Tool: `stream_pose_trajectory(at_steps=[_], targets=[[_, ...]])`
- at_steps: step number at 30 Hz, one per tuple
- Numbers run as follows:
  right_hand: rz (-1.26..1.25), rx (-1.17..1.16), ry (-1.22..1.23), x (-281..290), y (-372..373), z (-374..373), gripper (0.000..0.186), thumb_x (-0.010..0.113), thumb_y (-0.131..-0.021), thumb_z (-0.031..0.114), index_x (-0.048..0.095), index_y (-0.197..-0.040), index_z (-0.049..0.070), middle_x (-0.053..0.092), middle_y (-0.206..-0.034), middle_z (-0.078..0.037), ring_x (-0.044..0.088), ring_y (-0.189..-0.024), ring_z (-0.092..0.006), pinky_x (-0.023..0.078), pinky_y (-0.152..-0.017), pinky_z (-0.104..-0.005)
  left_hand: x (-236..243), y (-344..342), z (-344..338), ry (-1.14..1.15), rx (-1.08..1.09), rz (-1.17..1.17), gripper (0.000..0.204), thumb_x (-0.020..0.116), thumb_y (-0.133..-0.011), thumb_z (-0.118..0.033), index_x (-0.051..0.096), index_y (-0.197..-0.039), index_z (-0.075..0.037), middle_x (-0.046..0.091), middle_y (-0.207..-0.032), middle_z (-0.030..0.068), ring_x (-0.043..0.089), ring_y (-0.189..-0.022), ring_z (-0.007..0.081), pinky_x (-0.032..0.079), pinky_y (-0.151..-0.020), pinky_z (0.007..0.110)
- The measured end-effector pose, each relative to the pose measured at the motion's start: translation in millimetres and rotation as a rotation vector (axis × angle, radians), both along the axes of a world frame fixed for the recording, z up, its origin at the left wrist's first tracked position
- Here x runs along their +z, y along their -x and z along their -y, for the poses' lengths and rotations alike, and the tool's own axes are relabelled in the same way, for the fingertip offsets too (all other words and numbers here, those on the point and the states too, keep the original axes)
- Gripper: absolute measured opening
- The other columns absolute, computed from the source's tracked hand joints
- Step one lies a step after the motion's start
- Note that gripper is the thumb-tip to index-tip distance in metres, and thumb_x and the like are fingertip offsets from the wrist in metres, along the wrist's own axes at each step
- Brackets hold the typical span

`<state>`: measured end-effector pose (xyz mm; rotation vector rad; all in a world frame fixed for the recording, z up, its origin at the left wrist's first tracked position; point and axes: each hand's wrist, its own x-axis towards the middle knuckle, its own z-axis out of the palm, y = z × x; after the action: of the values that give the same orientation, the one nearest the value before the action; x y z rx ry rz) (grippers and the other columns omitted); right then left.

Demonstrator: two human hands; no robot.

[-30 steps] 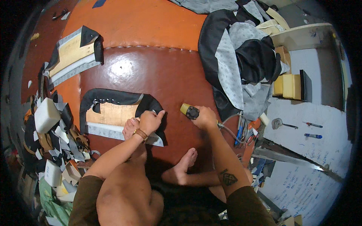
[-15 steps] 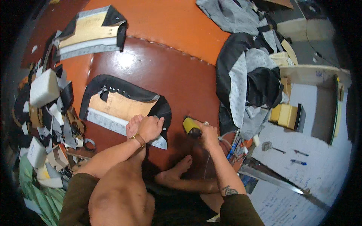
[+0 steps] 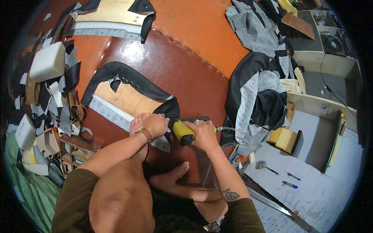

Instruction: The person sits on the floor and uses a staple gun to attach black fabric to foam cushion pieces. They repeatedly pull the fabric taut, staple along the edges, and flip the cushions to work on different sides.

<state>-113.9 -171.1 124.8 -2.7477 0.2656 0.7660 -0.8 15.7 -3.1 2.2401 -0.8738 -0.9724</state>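
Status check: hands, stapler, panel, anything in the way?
Left hand pressing black cover onto panel. Right hand gripping yellow stapler, nose at the cover's corner. Air hose trails right; nothing blocking.

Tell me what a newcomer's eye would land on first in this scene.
Dead centre, the right hand grips a yellow-bodied stapler tool with a hose trailing off to the right. Its nose points at the black-edged upholstery panel, which lies on the glossy red-brown floor and which the left hand presses down at its near corner. Along the left edge lies a heap of foam blocks and fabric scraps.
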Motion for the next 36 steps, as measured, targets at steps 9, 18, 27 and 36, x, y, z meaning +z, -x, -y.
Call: stream_pose_trajectory(at_steps=[9,18,27,36], targets=[[-0.136,-0.145,0.007,-21,-22,-7,0.047,0.079,-0.074,0.017,0.074,-0.12,0.018,0.075,-0.104,-0.016,0.073,-0.101,-0.0377,0.052,-0.09,-0.0538,2,-5,2,-0.057,-0.06,-0.047,0.047,0.052,-0.102,-0.036,0.079,-0.086,0.0,0.073,-0.084,0.0265,0.071,-0.08,0.0473,0.053,-0.081,0.058],[0.104,-0.775,-0.22,-37,81,25,0.042,0.082,-0.077,0.02,0.075,-0.115,0.007,0.075,-0.107,-0.024,0.07,-0.102,-0.0449,0.056,-0.09,-0.0499,9,-6,16,0.053,0.063,-0.162,0.052,0.058,-0.1,-0.046,0.079,-0.078,-0.004,0.075,-0.083,0.0222,0.072,-0.083,0.0427,0.056,-0.08,0.053],[-0.033,-0.863,-0.094,-40,76,3,0.044,0.081,-0.081,0.034,0.076,-0.118,0.011,0.076,-0.107,-0.021,0.071,-0.103,-0.0434,0.056,-0.092,-0.0511,35,-1,12,-0.02,-0.223,-0.001,0.041,0.074,-0.09,-0.046,0.078,-0.077,-0.008,0.075,-0.08,0.0164,0.073,-0.081,0.0378,0.057,-0.076,0.051],[0.027,-0.767,-0.078,-32,84,-10,0.043,0.079,-0.082,0.025,0.075,-0.125,0.021,0.075,-0.109,-0.02,0.072,-0.102,-0.0429,0.057,-0.091,-0.0512,63,-3,-7,0.061,-0.122,0.286,0.027,0.066,-0.093,-0.048,0.077,-0.091,-0.023,0.073,-0.08,0.0131,0.07,-0.08,0.0368,0.053,-0.069,0.048]])
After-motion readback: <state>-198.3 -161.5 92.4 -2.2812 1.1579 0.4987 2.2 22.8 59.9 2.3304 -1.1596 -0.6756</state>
